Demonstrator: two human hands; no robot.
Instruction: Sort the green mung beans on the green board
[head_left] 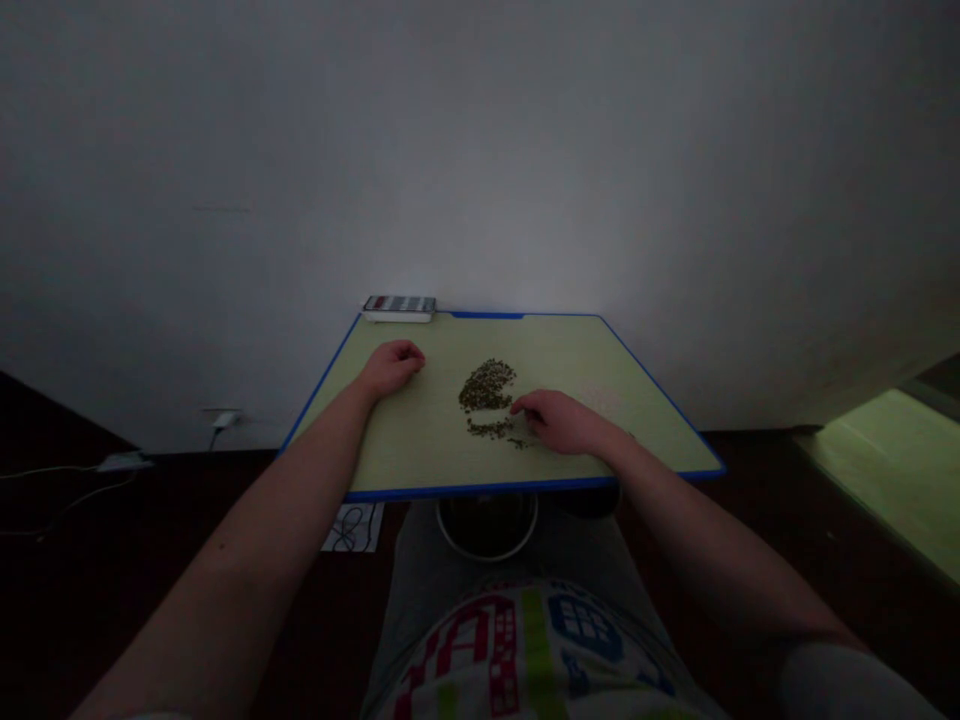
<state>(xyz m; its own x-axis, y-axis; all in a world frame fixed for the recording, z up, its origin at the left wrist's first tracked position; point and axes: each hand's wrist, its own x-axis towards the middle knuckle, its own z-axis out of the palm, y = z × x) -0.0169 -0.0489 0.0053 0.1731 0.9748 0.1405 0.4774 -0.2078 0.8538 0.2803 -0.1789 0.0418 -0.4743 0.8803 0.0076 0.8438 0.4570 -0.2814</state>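
Note:
On the pale board-like tabletop [427,450] with a blue rim lies a heap of small greenish-brown grains [487,384], their exact kind too small to tell. A thinner strip of the same grains [489,429] is spread just in front of it. My right hand [559,420] is at the right side of the grains, its index finger stretched out and touching down between heap and strip, the other fingers bent beneath. My left hand [394,367] rests on the tabletop left of the heap, apart from it, with fingers curled in and nothing visible in them.
A white box-like object with a dark patterned top [399,309] stands at the back left corner. A faint pale patch [596,399] lies right of my right hand. Below the front edge, a metal-rimmed bowl [487,553] sits between my legs. A charger [223,419] is plugged into the wall.

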